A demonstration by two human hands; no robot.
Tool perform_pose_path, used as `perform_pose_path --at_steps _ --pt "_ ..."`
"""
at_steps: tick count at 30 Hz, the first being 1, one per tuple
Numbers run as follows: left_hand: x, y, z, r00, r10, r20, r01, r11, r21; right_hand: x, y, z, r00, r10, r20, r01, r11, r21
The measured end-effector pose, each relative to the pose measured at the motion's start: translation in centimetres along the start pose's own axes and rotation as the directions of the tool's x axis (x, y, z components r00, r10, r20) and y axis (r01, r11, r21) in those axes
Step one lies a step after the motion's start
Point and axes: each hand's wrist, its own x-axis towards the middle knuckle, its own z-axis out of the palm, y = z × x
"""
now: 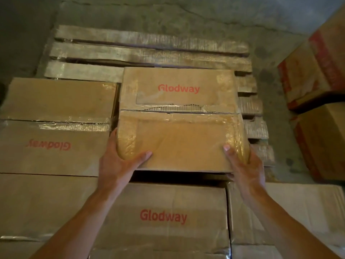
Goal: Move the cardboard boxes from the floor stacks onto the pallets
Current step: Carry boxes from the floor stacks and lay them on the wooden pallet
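Concrete floor (pixel 186 15), cracked, bears a pallet (pixel 149 53); fingers (pixel 113 139) of left hand (pixel 119 163) and right hand (pixel 248 165) grasp the taped box (pixel 179 143).

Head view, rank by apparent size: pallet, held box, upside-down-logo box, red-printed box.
1. pallet, widest though partly covered.
2. held box and upside-down-logo box: alike, unranked.
3. red-printed box, cropped by frame, so unsure.

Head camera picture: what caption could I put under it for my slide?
Left hand and right hand grip a taped Glodway cardboard box over the pallet, beside more Glodway boxes.
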Motion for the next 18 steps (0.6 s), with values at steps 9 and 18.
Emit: perform_pose_path --at_steps 9,18 --pt "1.7 -2.1 -0.5 0.999 -0.045 0.001 0.045 0.997 0.066 0.8 2.4 2.0 0.997 0.078 0.027 -0.077 0.997 -0.029" --pt "2.3 -2.6 -0.7 0.993 -0.122 -0.002 0.119 0.966 0.228 1.1 2.0 2.6 0.995 0.092 0.039 -0.078 0.962 -0.263"
